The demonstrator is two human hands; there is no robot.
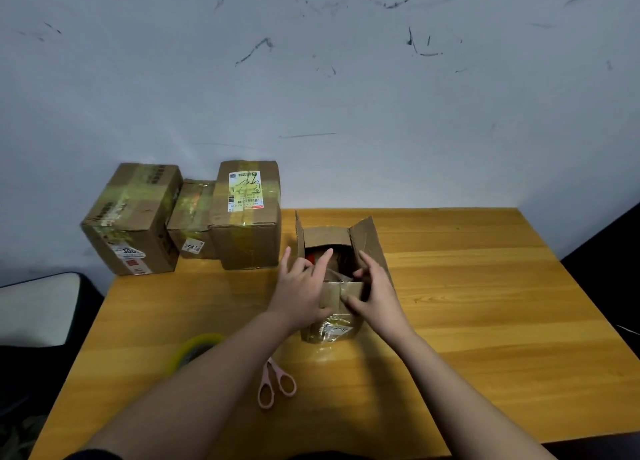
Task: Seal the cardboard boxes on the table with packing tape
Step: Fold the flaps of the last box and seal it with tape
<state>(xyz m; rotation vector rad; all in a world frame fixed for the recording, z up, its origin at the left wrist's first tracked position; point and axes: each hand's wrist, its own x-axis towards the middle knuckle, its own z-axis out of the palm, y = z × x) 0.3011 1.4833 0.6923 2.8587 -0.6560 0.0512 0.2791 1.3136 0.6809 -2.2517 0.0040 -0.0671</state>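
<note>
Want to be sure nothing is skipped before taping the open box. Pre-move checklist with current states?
1. All flaps of the open box folded down: not ok; the far and side flaps stand up, only the near flap is being folded.
2. Contents below the rim: cannot tell; something red and some clear wrap show inside.
3. Left hand and right hand free for tape: not ok; both are on the box, right hand gripping the near flap.
4. Tape roll within reach: ok; on the table beside the left forearm.
5. Scissors at hand: ok; lying in front of the box.
</note>
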